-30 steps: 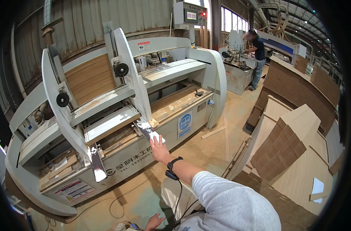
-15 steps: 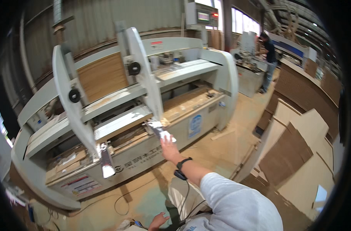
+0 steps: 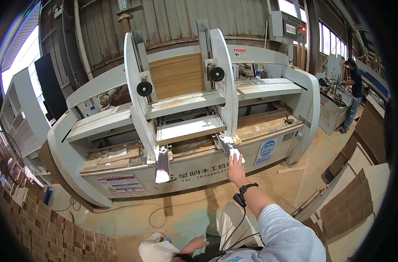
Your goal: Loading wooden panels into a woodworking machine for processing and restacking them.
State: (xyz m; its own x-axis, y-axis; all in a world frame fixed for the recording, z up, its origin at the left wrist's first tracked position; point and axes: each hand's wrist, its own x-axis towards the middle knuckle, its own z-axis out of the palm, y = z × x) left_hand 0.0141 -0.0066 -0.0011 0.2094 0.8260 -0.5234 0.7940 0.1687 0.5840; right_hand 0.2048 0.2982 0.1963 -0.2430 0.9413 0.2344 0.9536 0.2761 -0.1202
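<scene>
Workshop with corrugated metal walls and a sawdust-strewn concrete floor (image 3: 181,218). A large pale grey woodworking machine (image 3: 90,131) spans the view, a wooden panel (image 3: 177,75) upright at its back. Right hand (image 3: 236,168): grip open, fingers flat on the end of a metal guide rail (image 3: 228,146) (nothing clasped). Left hand (image 3: 199,243): low by the knee, fingers spread, holding nothing. On the machine's front: a round blue emblem (image 3: 267,149) at right, a white rectangular warning label (image 3: 120,183) at left. Brown boards (image 3: 353,209) stacked at right.
</scene>
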